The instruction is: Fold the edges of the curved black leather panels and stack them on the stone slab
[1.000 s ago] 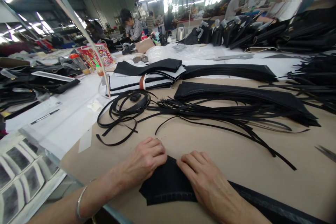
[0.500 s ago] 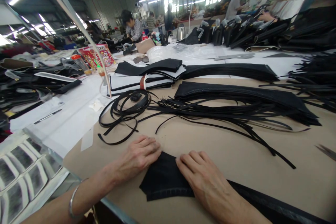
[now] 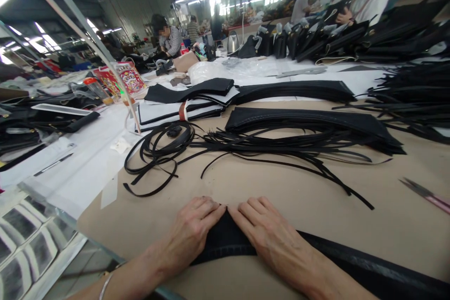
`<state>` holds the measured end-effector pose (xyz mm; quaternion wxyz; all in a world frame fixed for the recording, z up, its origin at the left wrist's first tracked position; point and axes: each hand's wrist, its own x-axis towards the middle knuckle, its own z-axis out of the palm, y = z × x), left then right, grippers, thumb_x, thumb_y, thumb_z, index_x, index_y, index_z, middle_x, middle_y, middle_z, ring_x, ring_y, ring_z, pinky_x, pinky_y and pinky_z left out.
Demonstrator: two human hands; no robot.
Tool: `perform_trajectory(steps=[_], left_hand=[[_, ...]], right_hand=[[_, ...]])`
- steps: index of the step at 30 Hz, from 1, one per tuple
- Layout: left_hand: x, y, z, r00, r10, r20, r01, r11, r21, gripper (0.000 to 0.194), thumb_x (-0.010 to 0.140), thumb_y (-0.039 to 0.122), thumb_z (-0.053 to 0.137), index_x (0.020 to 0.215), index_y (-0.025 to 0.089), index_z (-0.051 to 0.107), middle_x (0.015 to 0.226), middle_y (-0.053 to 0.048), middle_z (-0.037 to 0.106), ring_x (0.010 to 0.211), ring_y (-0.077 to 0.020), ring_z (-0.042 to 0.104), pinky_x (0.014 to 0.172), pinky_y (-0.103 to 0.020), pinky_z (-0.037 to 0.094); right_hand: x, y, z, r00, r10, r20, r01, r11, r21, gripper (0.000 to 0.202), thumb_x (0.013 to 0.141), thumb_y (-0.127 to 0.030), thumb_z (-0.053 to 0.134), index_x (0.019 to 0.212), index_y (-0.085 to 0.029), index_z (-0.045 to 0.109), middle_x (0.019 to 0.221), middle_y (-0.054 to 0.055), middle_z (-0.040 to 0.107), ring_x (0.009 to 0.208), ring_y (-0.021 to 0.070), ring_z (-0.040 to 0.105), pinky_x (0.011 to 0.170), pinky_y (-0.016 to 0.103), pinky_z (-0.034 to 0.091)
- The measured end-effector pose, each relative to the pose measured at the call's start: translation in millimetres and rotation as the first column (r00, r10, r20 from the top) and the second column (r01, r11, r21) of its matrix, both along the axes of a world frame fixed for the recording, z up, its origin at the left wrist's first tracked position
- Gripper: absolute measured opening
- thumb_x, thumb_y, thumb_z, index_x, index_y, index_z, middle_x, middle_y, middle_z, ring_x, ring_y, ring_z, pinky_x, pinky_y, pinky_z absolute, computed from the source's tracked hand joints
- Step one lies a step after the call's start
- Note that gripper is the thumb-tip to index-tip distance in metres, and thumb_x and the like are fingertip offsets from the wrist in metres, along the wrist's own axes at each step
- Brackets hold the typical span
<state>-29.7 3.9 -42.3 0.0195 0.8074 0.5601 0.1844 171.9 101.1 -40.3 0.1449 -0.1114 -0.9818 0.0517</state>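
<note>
- A black panel (image 3: 229, 236) lies on the tan-covered near part of a bench (image 3: 239, 277), directly in front of the wearer.
- Left hand (image 3: 193, 225): bent fingers grasp the panel's far edge. Right hand (image 3: 269, 232): fingers grasp that same edge, its fingertips beside the left's. The pinch itself is mostly hidden.
- With the hands so close together, uneven pull from either side could pucker the edge or set it crooked; one fingertip slipping could let it spring open.
- A pale, ticked line runs along the panel's near edge. Rubbing by a wrist or palm could smudge it, if it is chalk; the material cannot be told.
- To the right of the panel, a long black band (image 3: 358, 262) passes beside and partly behind the right forearm. Whether it joins the panel is hidden. If it does, the arm's weight could drag the whole piece askew.
- Beyond the panel, loose black strips (image 3: 281, 147) trail towards the right, with a coil (image 3: 160, 152) to the left. Their free ends could snag on fingers reaching across.
- Further beyond the panel sits a black stack (image 3: 309, 119); a knock could make it slide.
- Far to the panel's right, scissors (image 3: 422, 192) point inward, blades slightly apart. A careless sideways sweep could nick skin or cloth.
</note>
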Motion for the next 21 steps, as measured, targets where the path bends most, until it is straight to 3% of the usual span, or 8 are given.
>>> perform_trajectory(steps=[2,7,21], left_hand=[[-2,0,0.8,1.000,0.003,0.011,-0.003,1.000,-0.026,0.036,0.094,0.006,0.035,0.122,0.015,0.057,0.104,-0.009,0.063,0.098,-0.0218,0.055,0.091,-0.040,0.050],[-1,0,0.5,1.000,0.013,0.004,-0.012,0.997,-0.081,0.041,0.093,0.004,0.035,0.126,0.017,0.055,0.107,-0.008,0.061,0.100,-0.0224,0.052,0.091,-0.041,0.049],[4,3,7.1,0.965,-0.047,-0.259,0.036,0.998,-0.048,0.051,0.094,0.007,0.035,0.137,0.030,0.049,0.098,-0.008,0.053,0.087,-0.0220,0.048,0.075,-0.040,0.046]], right_hand=[[6,3,-0.4,1.000,0.000,-0.007,0.000,1.000,-0.008,0.039,0.085,-0.001,0.060,0.122,-0.008,0.050,0.098,0.006,0.053,0.084,0.0225,0.045,0.082,0.039,0.037],[24,9,0.7,0.999,-0.017,0.032,0.018,1.000,-0.023,0.018,0.085,-0.004,0.063,0.100,-0.013,0.057,0.089,0.004,0.051,0.080,0.0216,0.044,0.077,0.037,0.037],[46,9,1.4,0.999,0.003,0.040,-0.005,0.999,0.044,0.023,0.084,-0.001,0.056,0.105,-0.012,0.057,0.094,0.006,0.052,0.081,0.0219,0.046,0.076,0.036,0.036]])
